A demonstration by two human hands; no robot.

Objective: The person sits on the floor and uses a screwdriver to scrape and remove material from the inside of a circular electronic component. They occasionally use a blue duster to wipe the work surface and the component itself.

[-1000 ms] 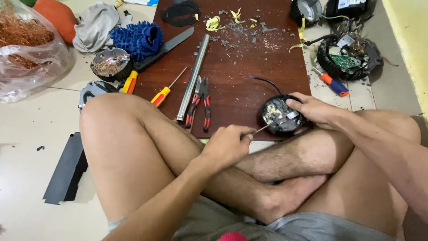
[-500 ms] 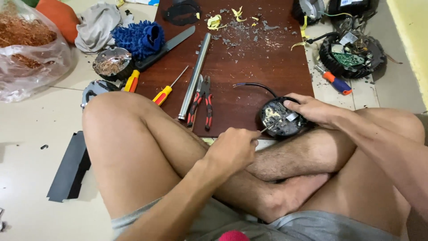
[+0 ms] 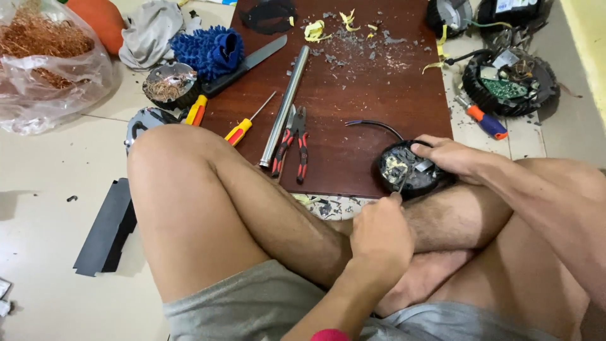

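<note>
I sit cross-legged on the floor. My right hand (image 3: 449, 156) grips the far rim of a round black device (image 3: 404, 172) with its cover off, which rests on the near edge of a dark red board (image 3: 353, 95) against my shin. A black cable (image 3: 372, 124) curls out of the device. My left hand (image 3: 379, 235) is closed around a thin metal tool (image 3: 401, 184) whose tip pokes into the device's inside.
On the board lie red-handled pliers (image 3: 291, 144), a steel tube (image 3: 285, 104), a yellow screwdriver (image 3: 246, 126), a knife (image 3: 249, 63) and scraps. A bag of copper wire (image 3: 44, 57) sits at the left, another opened round device (image 3: 510, 82) at the right, a black plate (image 3: 107, 230) on the floor.
My left hand has shifted right, closer to the round device, and the tool tip now sits inside it. My right hand has stayed on the rim.
</note>
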